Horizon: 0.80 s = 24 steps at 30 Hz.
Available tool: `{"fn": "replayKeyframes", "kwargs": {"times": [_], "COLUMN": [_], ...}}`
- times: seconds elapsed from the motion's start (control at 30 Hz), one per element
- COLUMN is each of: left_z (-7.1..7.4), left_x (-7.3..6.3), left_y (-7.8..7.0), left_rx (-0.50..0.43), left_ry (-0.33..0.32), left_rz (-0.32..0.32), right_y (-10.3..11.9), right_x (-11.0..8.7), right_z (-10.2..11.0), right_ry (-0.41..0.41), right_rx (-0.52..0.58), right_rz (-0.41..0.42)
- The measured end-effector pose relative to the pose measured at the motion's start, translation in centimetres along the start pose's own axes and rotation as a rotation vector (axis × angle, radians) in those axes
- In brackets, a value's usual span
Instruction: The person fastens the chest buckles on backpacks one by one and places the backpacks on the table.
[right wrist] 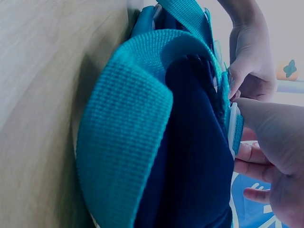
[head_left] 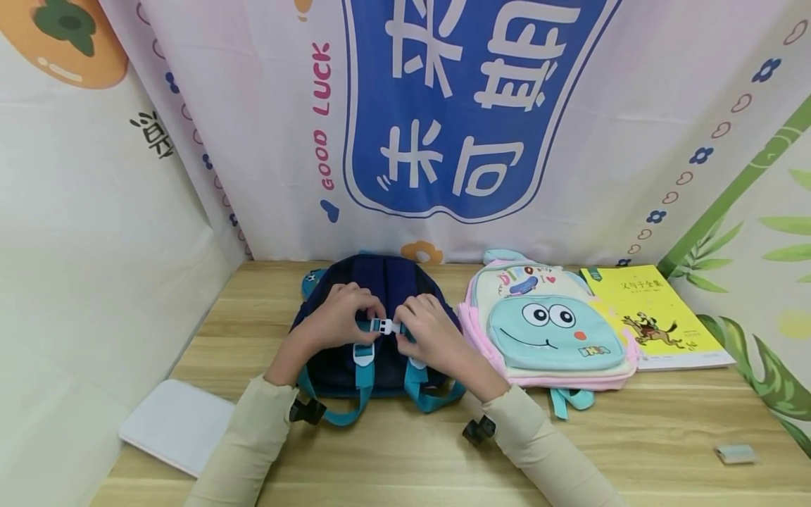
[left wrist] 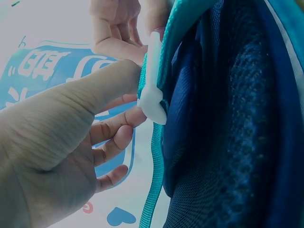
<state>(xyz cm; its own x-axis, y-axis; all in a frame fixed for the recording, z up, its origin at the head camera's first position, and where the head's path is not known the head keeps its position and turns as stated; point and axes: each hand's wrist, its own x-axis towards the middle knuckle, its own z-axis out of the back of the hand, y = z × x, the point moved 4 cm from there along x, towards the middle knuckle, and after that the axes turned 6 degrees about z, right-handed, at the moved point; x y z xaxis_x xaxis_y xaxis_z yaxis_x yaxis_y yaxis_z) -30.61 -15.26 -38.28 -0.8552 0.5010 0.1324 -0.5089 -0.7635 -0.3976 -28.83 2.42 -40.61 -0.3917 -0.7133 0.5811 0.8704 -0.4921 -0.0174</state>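
Observation:
A dark blue backpack lies on the table with its straps facing up. Across its middle sits a white side-release buckle on a teal chest strap. My left hand pinches the buckle's left part between thumb and fingers. From the other side my right hand pinches the right part. The two parts meet, though I cannot tell whether they are fully latched. In the left wrist view, a white strap fitting lies by the left fingers. A wide teal strap loops up in the right wrist view.
Right of the blue bag lies a pink and mint cartoon backpack, partly over a yellow book. A white flat object is at the left edge, a small grey object at the right. A printed curtain hangs behind.

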Motion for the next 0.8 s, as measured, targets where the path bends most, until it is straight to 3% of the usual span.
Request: {"fn": "replayKeyframes", "kwargs": {"times": [0.8], "left_z": [0.01], "left_x": [-0.02], "left_y": [-0.33], "left_rx": [0.017], "left_ry": [-0.046], "left_rz": [-0.026], "right_y": [0.08], "right_x": [0.07], "right_z": [0.23], "right_ry": [-0.018], "right_rx": [0.017], "right_rz": [0.012]}}
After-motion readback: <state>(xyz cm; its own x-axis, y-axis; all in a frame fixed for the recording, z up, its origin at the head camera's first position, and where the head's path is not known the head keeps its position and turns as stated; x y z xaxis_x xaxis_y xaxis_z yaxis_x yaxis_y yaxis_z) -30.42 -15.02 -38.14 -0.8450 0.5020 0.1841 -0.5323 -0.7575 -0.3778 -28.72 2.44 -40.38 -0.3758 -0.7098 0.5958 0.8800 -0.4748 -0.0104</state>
